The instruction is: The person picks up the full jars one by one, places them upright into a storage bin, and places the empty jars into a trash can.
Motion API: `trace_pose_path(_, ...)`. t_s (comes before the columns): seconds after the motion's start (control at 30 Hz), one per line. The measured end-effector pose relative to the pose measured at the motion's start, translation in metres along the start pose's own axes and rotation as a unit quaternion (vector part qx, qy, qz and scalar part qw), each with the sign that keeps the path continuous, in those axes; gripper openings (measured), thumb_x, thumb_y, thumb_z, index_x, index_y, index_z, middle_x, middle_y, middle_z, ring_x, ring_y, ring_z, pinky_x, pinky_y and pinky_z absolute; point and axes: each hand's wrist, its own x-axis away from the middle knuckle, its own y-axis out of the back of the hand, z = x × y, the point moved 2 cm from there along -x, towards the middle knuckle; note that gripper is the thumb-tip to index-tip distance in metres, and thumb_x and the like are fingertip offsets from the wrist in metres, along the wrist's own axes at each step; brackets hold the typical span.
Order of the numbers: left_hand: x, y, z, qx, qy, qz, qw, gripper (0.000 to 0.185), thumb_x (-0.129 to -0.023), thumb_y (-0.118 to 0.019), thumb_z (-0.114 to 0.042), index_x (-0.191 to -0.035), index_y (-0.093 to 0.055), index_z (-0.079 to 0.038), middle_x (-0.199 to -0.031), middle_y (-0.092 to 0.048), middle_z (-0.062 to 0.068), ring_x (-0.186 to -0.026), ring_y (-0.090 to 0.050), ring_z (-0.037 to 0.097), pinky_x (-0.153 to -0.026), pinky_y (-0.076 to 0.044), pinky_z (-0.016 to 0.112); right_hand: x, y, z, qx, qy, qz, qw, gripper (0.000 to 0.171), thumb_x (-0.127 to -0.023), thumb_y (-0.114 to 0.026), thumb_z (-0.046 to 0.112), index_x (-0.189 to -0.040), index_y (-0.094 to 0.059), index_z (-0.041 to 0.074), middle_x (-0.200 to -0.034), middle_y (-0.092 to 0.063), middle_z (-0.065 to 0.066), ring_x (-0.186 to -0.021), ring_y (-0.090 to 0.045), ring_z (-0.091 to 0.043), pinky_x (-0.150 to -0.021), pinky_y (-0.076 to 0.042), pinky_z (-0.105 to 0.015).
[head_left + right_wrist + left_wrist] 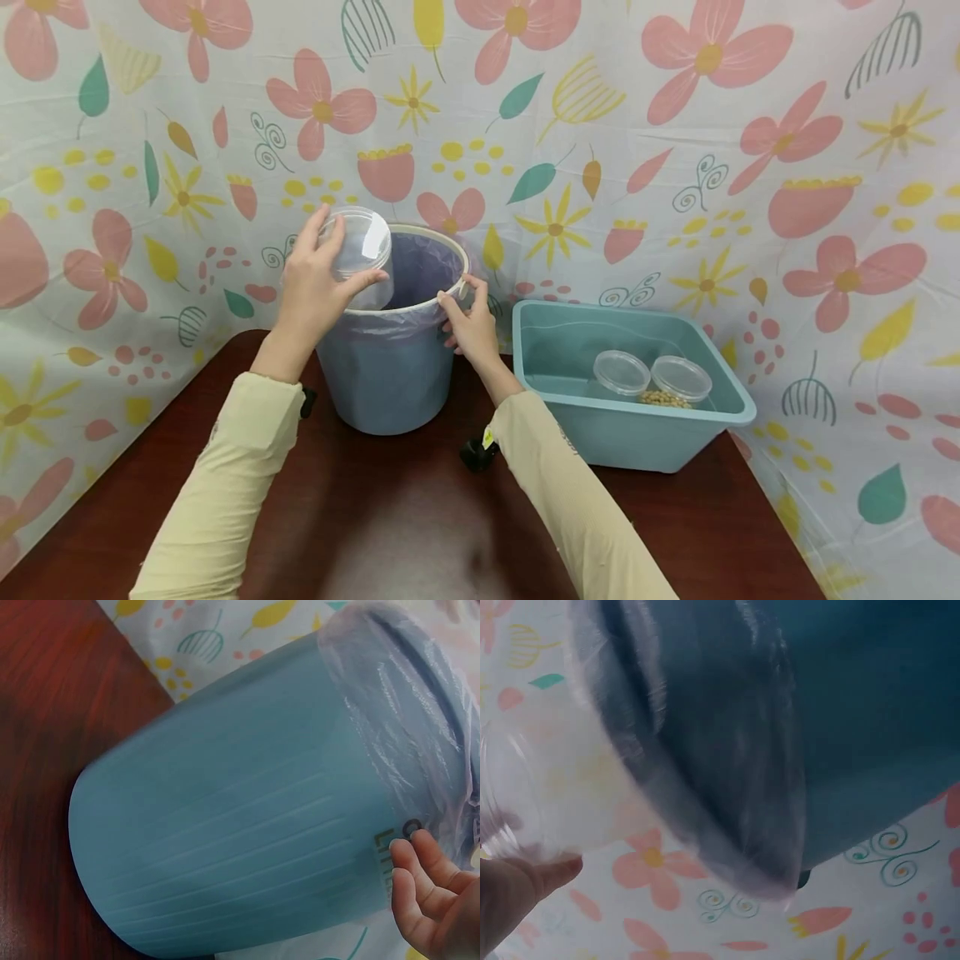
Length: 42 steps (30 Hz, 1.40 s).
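The left hand [318, 279] gripped a clear plastic jar [362, 254], tipped over the lined blue bin [390, 367] at the table's far left. The right hand [468, 321] pinched the bin's rim. Holding that rim steady and keeping the jar mouth well inside seemed wise.

Two hands — the left hand [318, 279] and the right hand [468, 321]. One blue bin [390, 375] with one plastic liner [423, 267]. Three clear jars — one held jar [363, 254] at the left, two lidded jars [621, 372] [681, 380] at the right. One teal tub [592, 425]. One table [390, 517].
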Motion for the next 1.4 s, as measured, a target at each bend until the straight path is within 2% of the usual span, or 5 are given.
trace_pose_path(0.17,-0.005,-0.015,0.01,-0.017,0.014,0.005,0.9997,0.081,-0.065,-0.078,-0.024,-0.126,-0.041,0.014,-0.137,-0.027,0.026,-0.127,-0.023,0.037,-0.102,-0.02,0.046,0.0,0.001,0.0,0.003,0.002,-0.002,1.0,0.063,-0.083,-0.052,0.05,-0.136,-0.028,0.026,-0.071,-0.061,-0.018,-0.057,-0.057,-0.042,-0.036,-0.04,-0.027)
trace_pose_path(0.47,0.001,-0.029,0.028,-0.031,0.101,0.134,0.9854,0.078,-0.078,-0.068,-0.032,-0.132,-0.033,0.011,-0.143,-0.016,0.023,-0.131,-0.011,0.035,-0.102,-0.017,0.048,0.002,0.002,0.0,0.001,0.001,-0.003,1.0,0.063,-0.083,-0.052,0.049,-0.137,-0.027,0.026,-0.072,-0.061,-0.019,-0.059,-0.056,-0.045,-0.037,-0.041,-0.028)
trace_pose_path(0.73,0.006,-0.03,0.03,-0.052,0.104,0.193,0.9743,0.061,-0.087,-0.055,-0.039,-0.127,-0.045,0.007,-0.135,-0.031,0.024,-0.128,-0.019,0.038,-0.102,-0.012,0.051,0.003,0.007,0.003,0.017,0.01,-0.015,1.0,0.06,-0.084,-0.052,0.049,-0.135,-0.029,0.027,-0.07,-0.061,-0.017,-0.059,-0.057,-0.044,-0.04,-0.044,-0.035)
trace_pose_path(1.07,0.012,-0.03,0.029,-0.043,0.076,0.151,0.9847,0.045,-0.087,-0.058,-0.031,-0.115,-0.057,0.005,-0.125,-0.043,0.022,-0.123,-0.029,0.037,-0.1,-0.018,0.051,0.008,0.009,0.003,0.044,0.025,-0.022,0.998,0.059,-0.085,-0.05,0.051,-0.135,-0.029,0.029,-0.068,-0.061,-0.015,-0.041,-0.053,-0.02,-0.039,-0.043,-0.032)
trace_pose_path(1.4,0.015,-0.026,0.023,-0.049,0.053,0.114,0.9908,0.035,-0.086,-0.059,-0.021,-0.11,-0.06,0.004,-0.121,-0.047,0.022,-0.119,-0.035,0.037,-0.099,-0.021,0.051,0.005,0.031,0.018,0.13,0.07,0.034,0.988,0.057,-0.088,-0.047,0.049,-0.137,-0.033,0.022,-0.069,-0.06,-0.014,-0.044,-0.054,-0.02,-0.044,-0.044,-0.034)
